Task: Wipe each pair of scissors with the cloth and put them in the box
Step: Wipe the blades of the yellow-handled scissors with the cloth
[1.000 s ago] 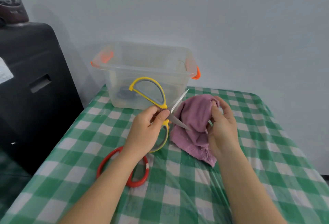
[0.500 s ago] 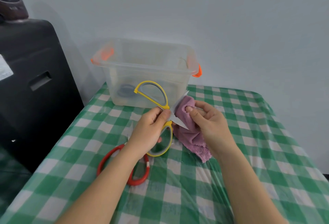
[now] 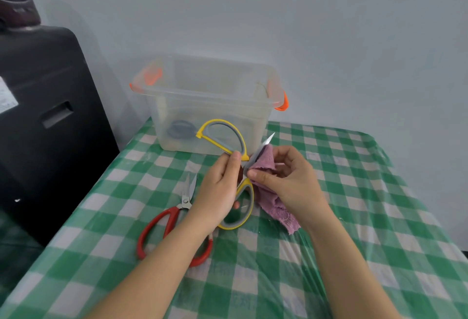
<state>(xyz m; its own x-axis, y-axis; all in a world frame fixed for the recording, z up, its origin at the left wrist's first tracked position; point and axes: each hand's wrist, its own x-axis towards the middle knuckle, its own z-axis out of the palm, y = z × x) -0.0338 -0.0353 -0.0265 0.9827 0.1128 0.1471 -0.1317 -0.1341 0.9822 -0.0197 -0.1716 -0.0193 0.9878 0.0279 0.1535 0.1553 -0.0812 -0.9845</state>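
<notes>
Nearest the viewer, red-handled scissors (image 3: 174, 220) are laid flat on the green checked tablecloth (image 3: 354, 230), in front of the box and partly crossed by the left forearm. Just beyond them, yellow-handled scissors (image 3: 228, 141) are held above the cloth-covered table in front of the box, gripped at the pivot by the curled left hand (image 3: 220, 189). A purple cloth (image 3: 268, 166) is pinched around one blade by the right hand (image 3: 288, 179), fingers bent. Farthest back, the clear plastic box (image 3: 207, 106) with orange latches is set against the wall, a dark pair of scissors (image 3: 181, 130) seen inside it.
</notes>
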